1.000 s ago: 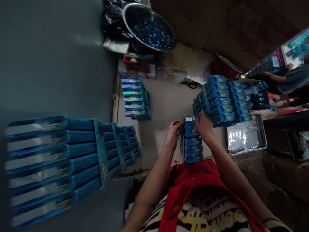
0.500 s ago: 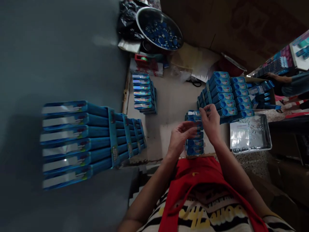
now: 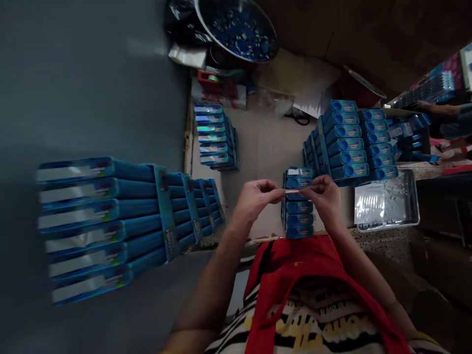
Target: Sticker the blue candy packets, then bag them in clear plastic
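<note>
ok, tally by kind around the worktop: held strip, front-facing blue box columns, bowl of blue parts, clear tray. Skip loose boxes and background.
Thin strip: 1
Blue box columns: 5
Metal bowl: 1
Clear tray: 1
Total: 8

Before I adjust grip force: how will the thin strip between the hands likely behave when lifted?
The thin strip is probably light: the left hand and right hand hold it with just a pinch. It looks slender, so it may bend easily. It runs straight between the two grips, but might droop if one lets go.
</note>
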Tool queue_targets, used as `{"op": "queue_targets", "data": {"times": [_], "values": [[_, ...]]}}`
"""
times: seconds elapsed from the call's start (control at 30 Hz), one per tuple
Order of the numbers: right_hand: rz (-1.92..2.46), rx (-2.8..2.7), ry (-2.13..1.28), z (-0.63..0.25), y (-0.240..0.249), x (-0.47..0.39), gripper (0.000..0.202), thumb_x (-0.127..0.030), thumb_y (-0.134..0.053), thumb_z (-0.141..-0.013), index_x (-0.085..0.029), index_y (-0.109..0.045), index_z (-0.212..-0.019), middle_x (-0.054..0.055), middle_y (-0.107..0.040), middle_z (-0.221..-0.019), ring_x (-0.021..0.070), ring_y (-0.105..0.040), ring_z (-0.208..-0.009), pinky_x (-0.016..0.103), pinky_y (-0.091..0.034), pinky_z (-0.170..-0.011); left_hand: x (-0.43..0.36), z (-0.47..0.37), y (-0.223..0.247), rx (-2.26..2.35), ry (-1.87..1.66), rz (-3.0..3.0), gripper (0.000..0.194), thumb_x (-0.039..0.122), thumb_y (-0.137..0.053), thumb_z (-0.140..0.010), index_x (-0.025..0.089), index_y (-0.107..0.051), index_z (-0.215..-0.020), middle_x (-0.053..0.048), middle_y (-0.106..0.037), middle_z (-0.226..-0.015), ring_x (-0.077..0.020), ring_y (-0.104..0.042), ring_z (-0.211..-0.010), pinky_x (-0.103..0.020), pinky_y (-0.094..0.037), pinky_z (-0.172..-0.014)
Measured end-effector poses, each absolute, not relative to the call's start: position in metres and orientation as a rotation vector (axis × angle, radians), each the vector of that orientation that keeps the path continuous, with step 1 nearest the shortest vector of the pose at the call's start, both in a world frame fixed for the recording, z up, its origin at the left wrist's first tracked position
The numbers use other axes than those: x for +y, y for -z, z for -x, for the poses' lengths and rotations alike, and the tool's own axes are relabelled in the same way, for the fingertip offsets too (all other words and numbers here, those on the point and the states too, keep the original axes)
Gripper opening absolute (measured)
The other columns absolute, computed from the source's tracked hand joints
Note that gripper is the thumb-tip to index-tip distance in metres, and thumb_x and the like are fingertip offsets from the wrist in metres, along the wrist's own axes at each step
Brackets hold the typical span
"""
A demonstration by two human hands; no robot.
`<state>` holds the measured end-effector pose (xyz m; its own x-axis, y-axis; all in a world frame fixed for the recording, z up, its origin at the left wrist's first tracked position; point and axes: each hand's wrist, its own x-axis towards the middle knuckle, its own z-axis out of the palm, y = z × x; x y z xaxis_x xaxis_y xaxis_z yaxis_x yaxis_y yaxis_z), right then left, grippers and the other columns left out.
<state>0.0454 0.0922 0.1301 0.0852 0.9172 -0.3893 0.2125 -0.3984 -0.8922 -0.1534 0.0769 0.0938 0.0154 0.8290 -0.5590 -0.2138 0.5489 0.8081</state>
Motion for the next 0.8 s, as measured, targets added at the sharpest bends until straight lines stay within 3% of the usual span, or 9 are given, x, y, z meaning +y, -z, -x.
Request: {"op": "queue_targets", "data": {"times": [0.27,0.7,0.8], "values": [[1.854,-1.441,-1.02,-0.035,-0.107,0.112,0.027,-0.031,-0.073,-0.077,-0.026,-0.054,-0.094,-0.004,-0.071,-0.075,0.0209,-0.071,-0.073,0.033,-0.051,-0.073,0.103,0.15,-0.076,1.393,-0.879,-0.588,0.039,0.042,-0.092,-0.052,0.015,-0.067,-0.065,-0.005,-0.069,-0.059,-0.0179,-0.069,-0.059,-0.025,-0.053,-0.056],[1.952,-1.632,-0.942,-0.036,-0.1,0.118,0.03,-0.025,-0.068,-0.078,-0.027,-0.048,-0.101,-0.004,-0.07,-0.078,0.0212,-0.07,-0.074,0.032,-0.048,-0.073,0.106,0.147,-0.057,1.373,-0.869,-0.545,0.039,0.042,-0.091,-0.051,0.016,-0.067,-0.066,-0.003,-0.068,-0.059,-0.0169,-0.067,-0.059,-0.027,-0.052,-0.058],[2.096,-1.654,-0.873,-0.035,-0.103,0.122,0.037,-0.027,-0.074,-0.076,-0.027,-0.049,-0.104,-0.004,-0.067,-0.078,0.0214,-0.068,-0.073,0.033,-0.047,-0.074,0.106,0.148,-0.045,1.328,-0.809,-0.493,0.045,0.045,-0.095,-0.047,0.016,-0.068,-0.067,-0.004,-0.069,-0.063,-0.0171,-0.067,-0.062,-0.027,-0.053,-0.059]]}}
